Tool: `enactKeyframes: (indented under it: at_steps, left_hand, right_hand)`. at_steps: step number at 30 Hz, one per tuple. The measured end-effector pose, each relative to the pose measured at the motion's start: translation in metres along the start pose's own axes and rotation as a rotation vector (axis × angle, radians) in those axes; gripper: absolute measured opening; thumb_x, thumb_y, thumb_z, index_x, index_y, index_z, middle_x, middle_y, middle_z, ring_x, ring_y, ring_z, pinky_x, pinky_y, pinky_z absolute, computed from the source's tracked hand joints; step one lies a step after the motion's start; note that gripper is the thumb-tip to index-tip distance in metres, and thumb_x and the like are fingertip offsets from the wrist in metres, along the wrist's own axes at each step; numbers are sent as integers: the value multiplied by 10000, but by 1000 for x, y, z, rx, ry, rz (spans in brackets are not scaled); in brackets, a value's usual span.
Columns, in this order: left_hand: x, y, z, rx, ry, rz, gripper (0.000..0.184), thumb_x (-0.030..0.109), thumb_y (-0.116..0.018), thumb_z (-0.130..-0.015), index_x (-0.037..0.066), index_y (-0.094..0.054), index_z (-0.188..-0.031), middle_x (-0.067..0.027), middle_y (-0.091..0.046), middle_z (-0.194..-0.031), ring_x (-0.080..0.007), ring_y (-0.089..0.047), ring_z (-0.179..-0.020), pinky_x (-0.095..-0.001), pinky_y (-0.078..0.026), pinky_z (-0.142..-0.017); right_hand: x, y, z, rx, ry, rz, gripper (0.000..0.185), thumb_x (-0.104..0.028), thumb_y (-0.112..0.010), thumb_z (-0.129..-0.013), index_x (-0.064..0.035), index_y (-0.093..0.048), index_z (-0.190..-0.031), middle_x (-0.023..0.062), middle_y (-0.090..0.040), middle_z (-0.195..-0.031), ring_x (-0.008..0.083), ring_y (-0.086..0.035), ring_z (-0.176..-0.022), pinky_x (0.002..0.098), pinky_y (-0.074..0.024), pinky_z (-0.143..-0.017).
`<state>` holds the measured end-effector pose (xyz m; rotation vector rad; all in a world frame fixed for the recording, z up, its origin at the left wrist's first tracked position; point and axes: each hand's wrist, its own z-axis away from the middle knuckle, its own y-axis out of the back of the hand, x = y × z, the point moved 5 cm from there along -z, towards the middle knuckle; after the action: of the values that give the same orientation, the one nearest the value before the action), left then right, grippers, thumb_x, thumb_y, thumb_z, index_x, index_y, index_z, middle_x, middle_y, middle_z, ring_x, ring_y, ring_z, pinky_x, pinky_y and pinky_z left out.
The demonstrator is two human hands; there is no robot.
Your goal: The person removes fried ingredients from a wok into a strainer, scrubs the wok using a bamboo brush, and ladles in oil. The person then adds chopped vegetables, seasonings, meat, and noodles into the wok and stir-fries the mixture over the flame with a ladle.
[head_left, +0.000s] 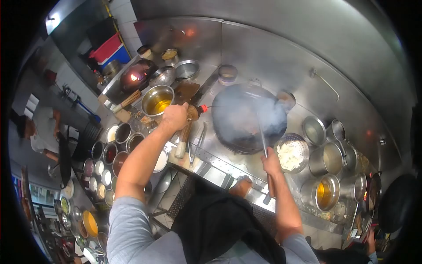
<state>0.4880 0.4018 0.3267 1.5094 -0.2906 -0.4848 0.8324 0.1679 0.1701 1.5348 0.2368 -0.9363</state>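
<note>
My left hand [176, 116] is closed around a bottle [192, 113] with a red cap. The bottle lies nearly sideways, its cap towards the wok [228, 127], and a thin dark line, perhaps liquid, runs from the cap towards the rim. White smoke rises thickly over the wok and hides much of its inside. In my right hand [271, 163] is a long-handled metal cooking utensil [263, 136]; its head is lost in smoke, so ladle or spatula cannot be told. Just right of that hand stands a perforated strainer [303, 147] with pale pieces in it.
Left of the wok are a bowl of yellow oil [159, 102], tongs [200, 141] and several sauce containers [123, 132]. Metal pots [325, 160] crowd the right side, one [325, 193] holding oil. Another person [41, 127] stands far left; someone's hand [371, 240] shows lower right.
</note>
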Motion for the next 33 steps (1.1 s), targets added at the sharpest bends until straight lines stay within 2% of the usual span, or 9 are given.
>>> enactKeyframes:
  at_steps: [4, 11, 14, 19, 21, 22, 24, 27, 33]
  left_hand:
    - [-16, -12, 36, 5, 96, 47, 332, 255, -694, -813, 77, -576, -1066, -164, -713, -892, -348, -703, -880, -459, -554, -767]
    - [-42, -11, 89, 74, 285, 247, 490, 345, -739, -788, 75, -529, -1140, -197, -701, -972, -380, -683, -939, -468, -547, -800]
    - [-65, -15, 141, 323, 389, 804, 797, 371, -843, -703, 59, -447, -1320, -212, -673, -1136, -366, -664, -1050, -449, -527, -892]
    - [-83, -70, 270, 566, 735, 1202, 891, 272, -897, -668, 53, -408, -1380, -180, -588, -1307, -300, -567, -1236, -408, -451, -1028]
    - [-86, -85, 326, 529, 917, 1241, 907, 278, -903, -660, 36, -407, -1380, -173, -557, -1353, -276, -530, -1279, -401, -425, -1056]
    - [-91, -105, 351, 602, 935, 1153, 895, 276, -906, -653, 33, -430, -1370, -174, -557, -1344, -292, -533, -1270, -402, -420, -1060]
    - [-101, -141, 402, 612, 1083, 934, 837, 276, -905, -643, 29, -480, -1321, -171, -578, -1265, -322, -565, -1196, -414, -440, -1023]
    - [-127, -188, 461, 574, 1190, 749, 836, 333, -901, -630, 15, -500, -1290, -192, -582, -1201, -370, -556, -1153, -459, -466, -969]
    - [-188, -226, 503, 860, 1229, 901, 755, 252, -911, -617, 3, -528, -1218, -178, -606, -1141, -348, -600, -1072, -430, -480, -942]
  right_hand:
    - [-11, 21, -4, 7, -119, 74, 465, -169, -596, -886, 0, -500, -1309, 307, -649, -1100, 456, -626, -1058, 483, -480, -917]
    - [22, 21, -21, 86, -128, 259, 426, -171, -615, -872, -33, -501, -1260, 302, -673, -989, 479, -647, -942, 543, -508, -830]
    - [41, 18, -20, 87, -219, 405, 451, -163, -610, -868, -33, -500, -1286, 272, -680, -1016, 453, -651, -981, 523, -512, -831]
    - [59, -1, -5, 210, 81, 284, 455, -162, -595, -916, -11, -482, -1330, 250, -674, -1090, 413, -658, -992, 494, -496, -872]
    - [35, -18, 15, 359, 470, 248, 418, -139, -553, -940, -20, -488, -1336, 166, -676, -888, 317, -680, -755, 471, -539, -680]
    - [1, -22, 25, 331, 493, 240, 418, -139, -553, -940, -20, -488, -1336, 166, -676, -888, 317, -680, -755, 471, -539, -680]
    - [-64, -43, 66, -291, -153, -602, 408, -120, -538, -946, -34, -493, -1342, 48, -538, -684, 171, -529, -475, 375, -452, -413]
    - [-147, -81, 106, -565, -286, -940, 417, -118, -554, -936, -49, -497, -1343, -19, -391, -614, 76, -327, -375, 267, -280, -310]
    - [-293, -163, 150, -896, -339, -802, 423, -97, -557, -933, -43, -486, -1346, -5, -445, -631, 91, -364, -396, 249, -306, -354]
